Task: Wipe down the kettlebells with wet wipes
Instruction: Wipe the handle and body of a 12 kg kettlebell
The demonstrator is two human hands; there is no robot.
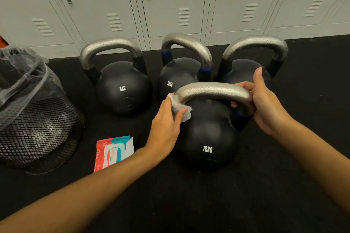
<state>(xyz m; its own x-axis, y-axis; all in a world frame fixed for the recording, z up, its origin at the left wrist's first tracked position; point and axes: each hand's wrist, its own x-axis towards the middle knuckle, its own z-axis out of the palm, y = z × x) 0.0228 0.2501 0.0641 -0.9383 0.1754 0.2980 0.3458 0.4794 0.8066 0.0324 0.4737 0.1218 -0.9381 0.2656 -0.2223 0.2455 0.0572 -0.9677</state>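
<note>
A black 12KG kettlebell (208,138) with a silver handle stands nearest to me on the black floor. My left hand (166,123) pinches a white wet wipe (180,106) around the left end of that handle. My right hand (265,104) grips the handle's right end, thumb up. Behind stand three more kettlebells: an 8KG one (123,89) at the left, a 12KG one (178,77) with blue bands in the middle, and one (244,72) at the right, partly hidden by my right hand. Their handles carry water droplets.
A red and teal wet wipes pack (111,152) lies open on the floor left of the near kettlebell. A black mesh bin (37,130) with a clear liner stands at the far left. Grey lockers (170,5) line the back.
</note>
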